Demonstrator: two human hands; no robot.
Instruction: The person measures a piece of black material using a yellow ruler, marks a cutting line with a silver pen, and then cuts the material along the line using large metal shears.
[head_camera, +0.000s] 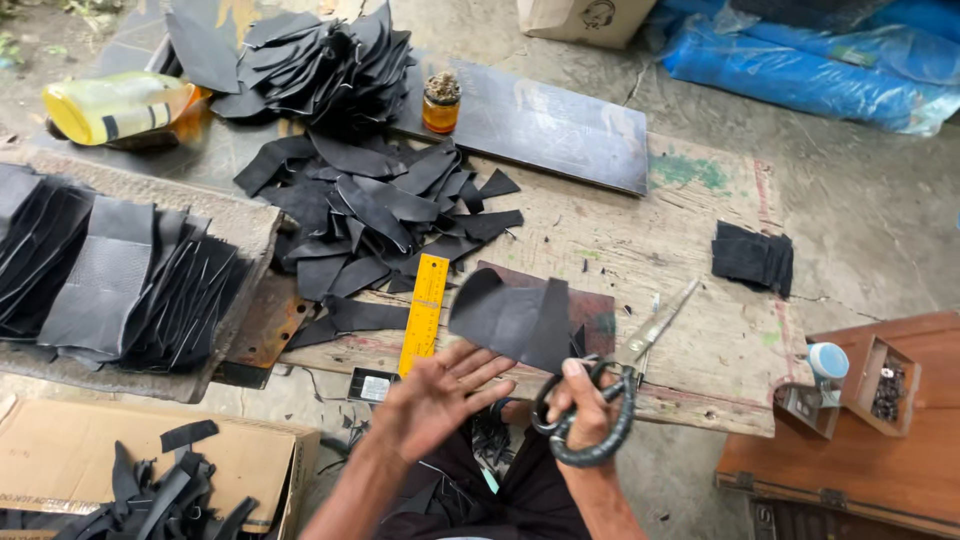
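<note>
While the right hand (585, 405) grips the dark wrapped handles of a pair of scissors (625, 375), whose blades point far and to the right over the wooden board (690, 270), the left hand (430, 395) lies open with fingers spread wide, its fingertips touching or nearly touching the near edge of a curved black leather piece (515, 320); the overlap makes contact hard to judge. Just left of that piece lies a yellow ruler (425, 310). Farther off, a heap of black leather offcuts (375, 215) covers the board, and a small stack of cut pieces (752, 257) sits well apart at the right.
</note>
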